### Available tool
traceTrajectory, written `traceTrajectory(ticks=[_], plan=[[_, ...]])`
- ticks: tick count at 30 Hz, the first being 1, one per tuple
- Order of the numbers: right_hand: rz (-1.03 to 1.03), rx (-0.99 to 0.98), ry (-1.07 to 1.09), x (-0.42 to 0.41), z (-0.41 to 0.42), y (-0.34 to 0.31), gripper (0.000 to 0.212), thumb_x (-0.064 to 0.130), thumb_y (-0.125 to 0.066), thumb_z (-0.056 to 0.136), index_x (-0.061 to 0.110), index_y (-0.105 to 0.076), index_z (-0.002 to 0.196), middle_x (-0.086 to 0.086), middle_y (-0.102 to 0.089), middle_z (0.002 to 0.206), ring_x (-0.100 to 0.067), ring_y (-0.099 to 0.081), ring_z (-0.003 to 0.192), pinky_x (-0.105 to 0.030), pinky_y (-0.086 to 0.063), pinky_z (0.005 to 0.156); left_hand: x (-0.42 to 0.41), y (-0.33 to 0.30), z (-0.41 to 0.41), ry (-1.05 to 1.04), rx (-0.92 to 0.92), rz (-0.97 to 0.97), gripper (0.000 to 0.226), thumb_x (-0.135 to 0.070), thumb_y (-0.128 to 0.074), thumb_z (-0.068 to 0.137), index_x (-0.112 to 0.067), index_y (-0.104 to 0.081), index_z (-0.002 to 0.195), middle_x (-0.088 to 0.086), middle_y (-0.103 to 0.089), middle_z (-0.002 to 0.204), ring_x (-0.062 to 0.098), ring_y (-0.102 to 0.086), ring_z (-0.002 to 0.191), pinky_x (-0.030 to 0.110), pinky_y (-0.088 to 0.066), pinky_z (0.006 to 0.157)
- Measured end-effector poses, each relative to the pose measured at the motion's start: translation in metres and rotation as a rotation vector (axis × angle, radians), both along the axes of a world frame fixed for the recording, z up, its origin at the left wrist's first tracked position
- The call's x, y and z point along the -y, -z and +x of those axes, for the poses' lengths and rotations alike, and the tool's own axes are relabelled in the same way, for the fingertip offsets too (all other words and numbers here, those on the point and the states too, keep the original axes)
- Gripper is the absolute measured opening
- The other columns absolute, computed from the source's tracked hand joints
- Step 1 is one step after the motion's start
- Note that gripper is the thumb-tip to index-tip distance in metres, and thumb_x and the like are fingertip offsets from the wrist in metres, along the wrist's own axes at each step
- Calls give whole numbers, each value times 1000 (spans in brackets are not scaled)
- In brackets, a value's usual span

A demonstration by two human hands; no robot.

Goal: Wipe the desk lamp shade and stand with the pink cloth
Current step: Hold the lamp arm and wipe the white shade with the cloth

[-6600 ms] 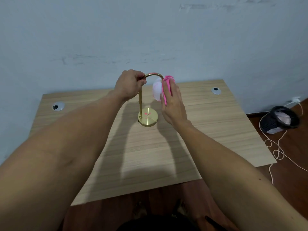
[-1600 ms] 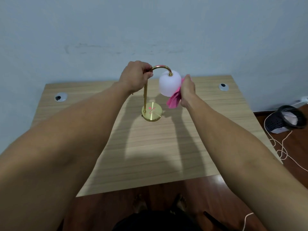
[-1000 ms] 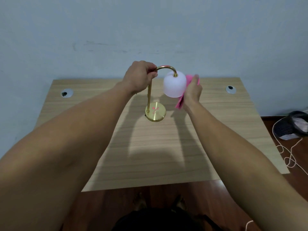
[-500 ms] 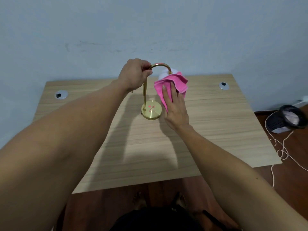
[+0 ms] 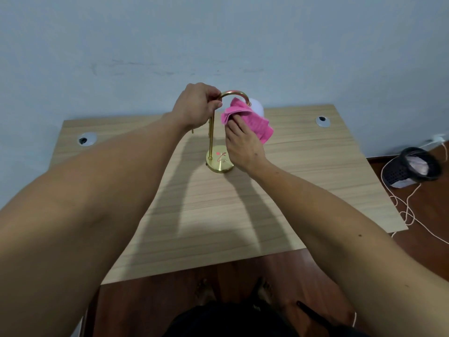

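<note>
Shifted leftward, one pink cloth covers one lamp shade.

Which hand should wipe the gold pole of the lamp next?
Probably the right hand. It already holds the pink cloth against the shade, right beside the gold stand. The left hand grips the top of the stand, steadying the lamp.

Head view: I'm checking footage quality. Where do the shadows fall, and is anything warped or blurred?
Head view: both arms cast soft shadows on the desk, towards the near edge; wide-angle bulge swells the forearms at the frame's bottom; the pink cloth and lamp base look reasonably sharp.
</note>
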State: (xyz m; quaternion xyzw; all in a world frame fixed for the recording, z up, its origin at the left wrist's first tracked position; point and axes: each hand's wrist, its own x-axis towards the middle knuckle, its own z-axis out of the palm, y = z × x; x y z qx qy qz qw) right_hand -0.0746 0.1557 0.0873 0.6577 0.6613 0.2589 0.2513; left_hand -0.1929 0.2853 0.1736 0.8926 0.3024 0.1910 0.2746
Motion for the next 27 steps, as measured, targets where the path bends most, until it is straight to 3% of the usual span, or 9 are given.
traceTrajectory(ticks=[8, 12, 14, 16, 18, 21, 24, 26, 27], plan=[[-109, -376, -61, 41, 22, 23, 38, 20, -43, 98, 2, -70, 118, -18, -71, 121, -36, -58, 119, -44, -36, 115, 0, 0, 1, -15, 1, -34, 15, -24, -64, 94, -16, -76, 94, 13, -74, 84, 34, -68, 85, 44, -57, 84], [-95, -791, 227, 78, 46, 28, 38, 38, -48, 106, 16, -75, 122, -13, -68, 128, -32, -59, 125, -42, -43, 110, 1, 1, 1, -34, 5, -52, 15, -23, -64, 95, -14, -76, 94, 14, -73, 86, 35, -68, 87, 43, -56, 84], [118, -1127, 602, 84, 56, 26, 38, 40, -48, 103, 18, -78, 110, -11, -73, 113, -32, -69, 106, -41, -56, 92, 2, 0, 1, -46, 8, -60, 15, -23, -64, 95, -15, -76, 95, 14, -73, 87, 35, -68, 87, 43, -56, 83], [548, -1559, 1026, 75, 72, 18, 37, 28, -43, 102, 7, -74, 102, -15, -74, 100, -36, -72, 98, -43, -59, 82, 3, 0, 2, -50, 8, -59, 15, -23, -64, 95, -14, -76, 94, 16, -73, 87, 36, -67, 86, 43, -55, 82], [884, -1886, 1160, 63, 84, 5, 29, 19, -41, 103, 7, -65, 93, -10, -70, 90, -32, -72, 90, -39, -56, 67, 5, 0, 3, -51, 6, -54, 14, -22, -64, 95, -14, -76, 94, 17, -73, 86, 36, -67, 85, 44, -55, 82], [1088, -2081, 961, 43, 78, -35, 26, 24, -43, 106, 8, -63, 108, -8, -70, 93, -31, -77, 77, -28, -48, 49, 5, -1, 2, -55, -1, -41, 14, -23, -64, 94, -17, -76, 93, 14, -73, 84, 35, -68, 85, 46, -57, 83], [961, -2071, 628, 20, 55, -58, 25, 46, -42, 107, 31, -59, 115, -18, -70, 116, -45, -73, 64, -27, -42, 37, 5, -1, 2, -64, -1, -47, 15, -24, -63, 93, -17, -76, 93, 13, -73, 84, 34, -68, 85, 47, -58, 83], [842, -2022, 405, 5, 41, -58, 33, 52, -39, 106, 45, -66, 123, 4, -71, 131, -30, -75, 91, -30, -52, 52, 5, -1, 2, -67, -2, -49, 15, -25, -63, 93, -17, -76, 93, 14, -73, 84, 35, -68, 85, 48, -58, 84], [800, -2025, 314, 0, 36, -53, 37, 47, -37, 108, 45, -67, 130, 14, -69, 134, -17, -72, 106, -27, -56, 71, 5, 0, 2, -66, -2, -47, 16, -26, -63, 93, -17, -76, 93, 14, -73, 84, 35, -68, 85, 48, -58, 84]])
